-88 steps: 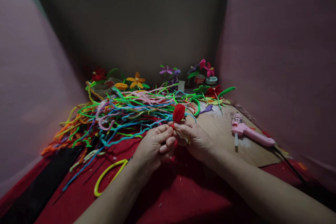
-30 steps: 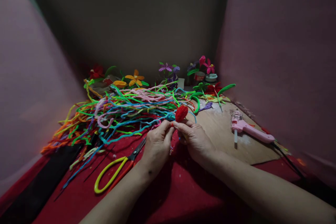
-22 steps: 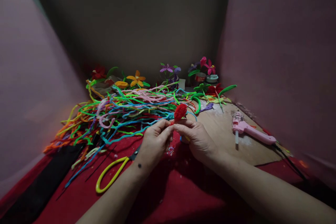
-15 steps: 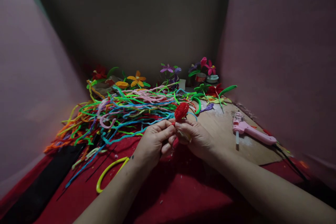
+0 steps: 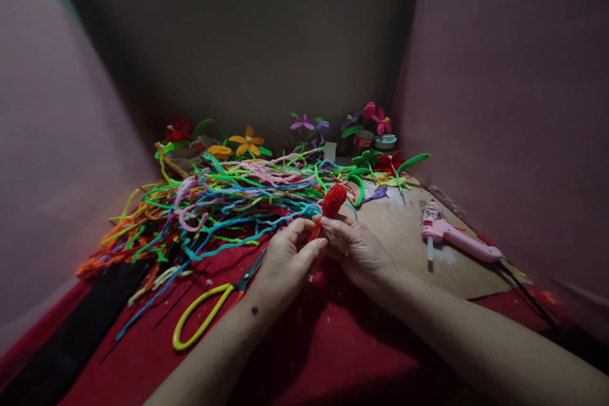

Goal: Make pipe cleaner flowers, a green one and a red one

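A red fuzzy flower bud [image 5: 334, 201], apparently made of pipe cleaner, stands up from between my hands near the middle of the view. My right hand [image 5: 359, 247] pinches it just under its head. With thumb and fingertips closed, my left hand [image 5: 295, 260] grips the bud's thin red lower end. Part of a pale item shows under my right fingers; I cannot make out what it is. Beside my left wrist lie scissors [image 5: 209, 314] with yellow handles, partly covered by the forearm.
A tangled heap of coloured pipe cleaners [image 5: 228, 196] spreads behind and left. A pink glue gun [image 5: 459, 241] rests on a cardboard sheet [image 5: 394, 228] at right. Finished flowers [image 5: 247, 141] and a lidded jar [image 5: 384, 141] stand along the back. Red cloth [image 5: 342, 355] covers the table.
The red bud has shifted slightly right and turned, now tilting up to the right. My left hand has moved a little right and lower, uncovering more of the scissors.
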Tool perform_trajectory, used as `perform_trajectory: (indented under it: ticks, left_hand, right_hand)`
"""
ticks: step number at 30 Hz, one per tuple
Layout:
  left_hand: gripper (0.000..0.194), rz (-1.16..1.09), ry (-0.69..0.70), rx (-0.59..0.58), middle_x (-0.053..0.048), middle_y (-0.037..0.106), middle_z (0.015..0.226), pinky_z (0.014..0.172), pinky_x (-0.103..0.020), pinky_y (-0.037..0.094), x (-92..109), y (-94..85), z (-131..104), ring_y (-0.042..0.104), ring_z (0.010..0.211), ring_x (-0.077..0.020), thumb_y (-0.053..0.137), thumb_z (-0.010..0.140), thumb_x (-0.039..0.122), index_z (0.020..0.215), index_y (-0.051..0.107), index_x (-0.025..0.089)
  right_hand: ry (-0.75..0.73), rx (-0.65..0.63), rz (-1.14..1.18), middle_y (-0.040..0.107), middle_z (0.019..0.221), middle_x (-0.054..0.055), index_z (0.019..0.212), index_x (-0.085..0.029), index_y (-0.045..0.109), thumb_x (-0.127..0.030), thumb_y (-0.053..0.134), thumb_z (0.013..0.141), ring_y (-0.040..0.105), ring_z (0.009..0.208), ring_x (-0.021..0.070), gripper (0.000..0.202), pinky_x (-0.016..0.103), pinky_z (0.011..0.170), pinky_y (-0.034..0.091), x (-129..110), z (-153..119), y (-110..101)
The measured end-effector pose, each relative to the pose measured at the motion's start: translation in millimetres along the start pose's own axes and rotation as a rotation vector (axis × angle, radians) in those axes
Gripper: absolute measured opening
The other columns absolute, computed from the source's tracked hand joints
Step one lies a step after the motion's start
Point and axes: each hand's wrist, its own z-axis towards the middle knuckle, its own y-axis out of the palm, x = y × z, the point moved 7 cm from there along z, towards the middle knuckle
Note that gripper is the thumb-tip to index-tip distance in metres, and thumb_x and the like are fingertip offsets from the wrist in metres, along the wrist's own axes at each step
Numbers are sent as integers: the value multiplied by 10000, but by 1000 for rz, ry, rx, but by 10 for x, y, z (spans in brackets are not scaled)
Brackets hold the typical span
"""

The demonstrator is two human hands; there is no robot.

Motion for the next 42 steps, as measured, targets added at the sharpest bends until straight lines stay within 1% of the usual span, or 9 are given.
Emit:
perform_trajectory:
  ticks: [5,11,17,20,25,28,31,34,42]
  left_hand:
    - [175,172,69,106,19,598,697,484,-206,393,-28,-66,11,492,502,-86,584,755,255,906,579,166]
    - [123,466,271,202,-54,661,892,723,-276,467,32,-67,-36,619,804,-163,502,820,206,926,561,186]
    - [158,745,499,189,-53,657,884,729,-255,458,101,11,-83,621,795,-152,416,869,184,941,557,192]
    - [183,777,541,168,-58,654,856,715,-245,447,96,25,-87,615,765,-149,399,874,174,925,575,182]
    - [167,578,362,191,-11,645,755,634,-220,424,66,-58,-45,565,632,-120,449,854,225,895,609,204]
    - [132,362,183,186,33,546,583,490,-194,356,32,-110,-17,466,499,-92,509,808,265,763,608,190]
    - [179,77,21,125,61,450,493,400,-174,255,-36,-106,7,343,405,-53,561,764,306,653,562,166]
    - [170,-148,-99,57,69,455,474,366,-153,198,-111,-71,21,295,359,-24,597,738,312,694,566,151]
    - [157,-535,-233,-170,71,473,478,300,-112,202,-180,60,8,206,279,19,588,778,272,710,525,145]
  right_hand:
    - [-8,15,3,492,571,-55,708,-162,611,-240,722,627,348,465,48,158,187,411,207,4,-2,-11]
    - [-24,42,-39,405,509,-73,690,-162,608,-267,707,645,237,434,48,151,214,406,141,-21,-41,20]
    - [-60,67,-93,334,492,-82,657,-166,583,-302,701,661,193,431,52,180,235,411,117,-31,-64,24]
    - [-58,74,-100,319,493,-84,650,-164,580,-297,708,660,185,429,49,185,236,408,105,-25,-73,27]
    - [-89,6,-101,406,501,-75,721,-176,644,-263,703,654,236,430,53,125,234,420,178,-102,-97,126]
    - [-70,-55,-123,498,533,-56,733,-180,669,-244,709,631,305,438,59,127,237,441,223,-128,-95,187]
    - [-41,-121,-130,506,508,-54,756,-185,675,-253,693,643,328,423,60,133,229,433,215,-108,-69,202]
    - [-24,-152,-148,509,485,-50,824,-185,682,-270,663,676,325,405,57,172,216,415,175,-57,-20,155]
    - [56,-150,-96,595,590,-23,869,-169,686,-246,710,638,469,458,66,245,203,452,296,14,39,65]
